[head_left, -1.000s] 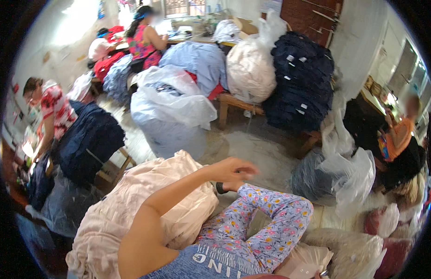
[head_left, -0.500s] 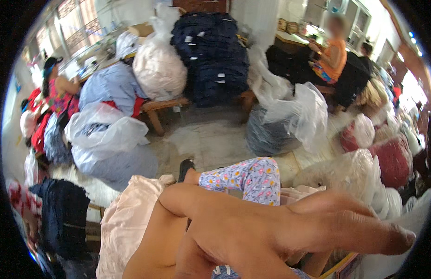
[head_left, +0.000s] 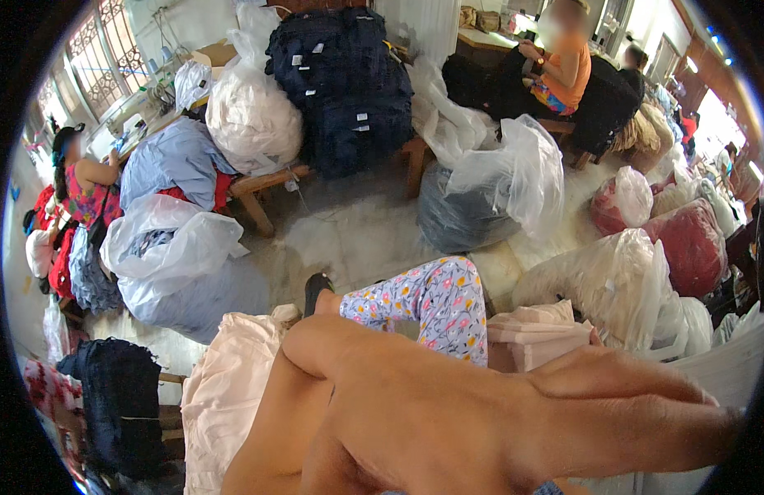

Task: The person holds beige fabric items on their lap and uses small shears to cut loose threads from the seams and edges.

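From where I stand, the left hand point(head_left: 448, 404) fills the near part of the view, its back toward me and its fingers stretched out to the right. I see no cloth in it — but the fingertips run into the dark rim, so I can't tell how far they part or whether they touch anything. The right hand is harder still: a sliver of skin beside the folded cloth may be part of it, yet I can't tell what it does or holds.

The pale pink cloth lies in two places. A loose, rumpled heap point(head_left: 225, 396) sits at the person's left, just beside the left arm; the folded cloth point(head_left: 543, 334) lies in flat layers past the knee of the flowered trousers point(head_left: 452, 305). I'd judge the work partly done: some pink pieces are laid flat, while the heap shows no order. How many pieces are in either, I can't count.

Across the floor, a pale bundle point(head_left: 254, 120) and a navy stack point(head_left: 340, 99) rest on a low wooden tabletop point(head_left: 266, 183). A clear bag point(head_left: 176, 272) of blue cloth stands in front, and a person in an orange top point(head_left: 570, 74) sits farther back.
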A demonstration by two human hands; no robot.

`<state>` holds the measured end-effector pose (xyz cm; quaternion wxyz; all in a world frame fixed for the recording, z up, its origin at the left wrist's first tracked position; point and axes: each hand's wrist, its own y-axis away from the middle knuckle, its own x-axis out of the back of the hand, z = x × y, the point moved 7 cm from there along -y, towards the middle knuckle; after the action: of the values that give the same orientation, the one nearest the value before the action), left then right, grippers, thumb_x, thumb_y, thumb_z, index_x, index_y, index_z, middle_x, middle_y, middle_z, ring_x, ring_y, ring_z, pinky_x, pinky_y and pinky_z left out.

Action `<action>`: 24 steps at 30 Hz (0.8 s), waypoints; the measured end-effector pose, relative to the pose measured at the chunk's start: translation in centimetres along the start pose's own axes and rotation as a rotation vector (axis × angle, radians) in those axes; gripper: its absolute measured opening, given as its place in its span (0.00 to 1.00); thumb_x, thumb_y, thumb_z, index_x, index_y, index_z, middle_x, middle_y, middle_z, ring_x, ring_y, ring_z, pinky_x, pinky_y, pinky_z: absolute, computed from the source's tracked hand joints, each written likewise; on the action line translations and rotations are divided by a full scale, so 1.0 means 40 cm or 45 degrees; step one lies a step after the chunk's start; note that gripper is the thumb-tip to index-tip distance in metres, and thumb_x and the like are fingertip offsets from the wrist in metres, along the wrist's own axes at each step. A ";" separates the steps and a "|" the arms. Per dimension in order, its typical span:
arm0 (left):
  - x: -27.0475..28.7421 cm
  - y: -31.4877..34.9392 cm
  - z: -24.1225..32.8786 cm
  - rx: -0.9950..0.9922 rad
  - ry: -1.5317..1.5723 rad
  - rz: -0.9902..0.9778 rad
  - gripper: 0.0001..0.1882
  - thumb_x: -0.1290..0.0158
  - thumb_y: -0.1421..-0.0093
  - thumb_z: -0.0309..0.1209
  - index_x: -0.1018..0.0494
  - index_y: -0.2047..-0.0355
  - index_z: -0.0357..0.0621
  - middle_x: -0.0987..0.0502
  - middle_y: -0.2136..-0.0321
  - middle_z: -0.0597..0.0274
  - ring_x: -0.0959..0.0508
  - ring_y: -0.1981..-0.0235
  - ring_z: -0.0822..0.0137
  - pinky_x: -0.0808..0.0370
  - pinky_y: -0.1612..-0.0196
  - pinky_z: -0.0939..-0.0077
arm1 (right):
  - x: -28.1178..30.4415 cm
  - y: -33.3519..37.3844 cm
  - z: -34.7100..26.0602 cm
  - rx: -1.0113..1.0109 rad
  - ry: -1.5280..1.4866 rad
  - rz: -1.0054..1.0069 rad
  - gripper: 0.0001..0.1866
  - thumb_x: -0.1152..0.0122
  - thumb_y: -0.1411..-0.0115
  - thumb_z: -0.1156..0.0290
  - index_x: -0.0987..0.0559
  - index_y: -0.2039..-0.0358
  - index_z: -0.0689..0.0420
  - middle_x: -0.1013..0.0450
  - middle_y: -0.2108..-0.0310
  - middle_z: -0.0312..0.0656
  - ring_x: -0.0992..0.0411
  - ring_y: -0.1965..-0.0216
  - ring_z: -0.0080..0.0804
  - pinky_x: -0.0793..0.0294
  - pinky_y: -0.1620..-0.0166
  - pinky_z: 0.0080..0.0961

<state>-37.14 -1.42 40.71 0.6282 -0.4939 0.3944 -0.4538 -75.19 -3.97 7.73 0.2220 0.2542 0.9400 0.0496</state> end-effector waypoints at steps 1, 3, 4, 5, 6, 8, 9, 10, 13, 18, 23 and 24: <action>-0.004 -0.001 0.009 -0.021 -0.007 0.005 0.41 0.63 0.47 0.64 0.34 0.53 0.36 0.32 0.56 0.43 0.31 0.54 0.52 0.36 0.52 0.60 | -0.019 0.002 0.008 -0.042 -0.063 -0.041 0.07 0.45 0.44 0.64 0.28 0.73 0.53 0.35 0.85 0.26 0.46 0.92 0.11 0.49 0.89 0.10; 0.004 -0.008 0.013 -0.005 -0.025 0.021 0.41 0.63 0.47 0.64 0.33 0.53 0.36 0.31 0.56 0.43 0.31 0.54 0.52 0.35 0.53 0.60 | -0.059 0.007 0.011 -0.107 -0.203 -0.125 0.07 0.45 0.44 0.64 0.28 0.73 0.53 0.36 0.86 0.25 0.46 0.92 0.11 0.49 0.90 0.10; -0.004 -0.008 0.013 -0.002 -0.033 0.014 0.41 0.64 0.47 0.64 0.33 0.54 0.36 0.31 0.57 0.43 0.31 0.55 0.52 0.35 0.53 0.61 | -0.066 0.009 0.015 -0.123 -0.196 -0.104 0.08 0.45 0.44 0.63 0.28 0.73 0.53 0.37 0.86 0.25 0.46 0.92 0.11 0.48 0.90 0.11; -0.004 -0.013 0.016 0.006 -0.040 0.009 0.41 0.64 0.47 0.64 0.33 0.54 0.36 0.31 0.57 0.43 0.30 0.55 0.52 0.35 0.53 0.61 | -0.071 0.011 0.021 -0.140 -0.189 -0.082 0.08 0.44 0.45 0.63 0.28 0.73 0.53 0.37 0.87 0.25 0.46 0.92 0.11 0.48 0.90 0.11; 0.003 -0.009 0.009 -0.001 -0.021 0.013 0.41 0.64 0.47 0.64 0.32 0.54 0.36 0.30 0.57 0.43 0.30 0.55 0.52 0.35 0.53 0.61 | -0.055 0.013 0.006 -0.132 -0.159 -0.039 0.09 0.44 0.45 0.62 0.28 0.74 0.53 0.38 0.87 0.25 0.46 0.92 0.11 0.48 0.90 0.11; 0.028 0.004 -0.003 0.011 0.005 0.030 0.41 0.65 0.46 0.64 0.32 0.55 0.35 0.30 0.58 0.43 0.30 0.56 0.53 0.35 0.54 0.61 | -0.015 0.022 -0.025 -0.013 -0.064 0.052 0.08 0.43 0.45 0.63 0.29 0.74 0.53 0.38 0.87 0.26 0.46 0.93 0.11 0.48 0.90 0.11; 0.031 -0.005 0.002 0.048 -0.015 0.032 0.41 0.65 0.46 0.64 0.32 0.55 0.35 0.30 0.58 0.43 0.30 0.56 0.53 0.34 0.54 0.61 | -0.020 0.022 -0.033 0.039 -0.040 0.070 0.08 0.43 0.45 0.63 0.29 0.74 0.53 0.38 0.87 0.26 0.46 0.93 0.11 0.48 0.90 0.11; 0.033 -0.008 0.010 0.080 -0.033 0.032 0.41 0.66 0.46 0.64 0.31 0.55 0.35 0.30 0.58 0.43 0.29 0.56 0.53 0.34 0.54 0.61 | -0.028 0.022 -0.047 0.086 -0.022 0.085 0.08 0.43 0.45 0.63 0.29 0.75 0.53 0.38 0.87 0.26 0.46 0.93 0.11 0.49 0.90 0.11; 0.103 0.036 0.000 0.249 -0.029 0.100 0.41 0.67 0.45 0.64 0.31 0.56 0.34 0.29 0.59 0.42 0.29 0.57 0.53 0.34 0.54 0.61 | -0.057 0.087 -0.161 0.225 0.117 0.382 0.08 0.42 0.46 0.65 0.30 0.76 0.52 0.38 0.87 0.26 0.47 0.93 0.11 0.51 0.90 0.11; 0.182 0.184 -0.094 0.882 0.039 0.100 0.37 0.64 0.43 0.60 0.30 0.58 0.33 0.27 0.59 0.54 0.30 0.56 0.62 0.37 0.51 0.68 | -0.064 0.152 -0.320 0.396 0.025 0.349 0.08 0.43 0.44 0.64 0.30 0.77 0.51 0.38 0.87 0.26 0.48 0.92 0.10 0.51 0.90 0.09; 0.182 0.333 -0.171 1.355 -0.039 0.118 0.16 0.54 0.39 0.37 0.28 0.60 0.38 0.25 0.62 0.60 0.27 0.61 0.70 0.32 0.56 0.73 | -0.161 0.233 -0.447 0.627 -0.077 0.379 0.11 0.44 0.43 0.60 0.28 0.75 0.53 0.34 0.84 0.28 0.49 0.92 0.10 0.51 0.90 0.09; 0.174 0.341 -0.191 1.350 -0.053 0.067 0.15 0.54 0.39 0.37 0.28 0.59 0.39 0.25 0.63 0.60 0.27 0.61 0.70 0.32 0.57 0.74 | -0.177 0.278 -0.498 0.710 -0.090 0.471 0.11 0.44 0.43 0.60 0.28 0.74 0.53 0.34 0.84 0.29 0.49 0.92 0.10 0.51 0.90 0.09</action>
<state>-39.96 -8.74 25.50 0.8104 -0.1073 0.1106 -0.5653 -73.48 2.53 30.68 0.1637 0.4731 0.8470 -0.1789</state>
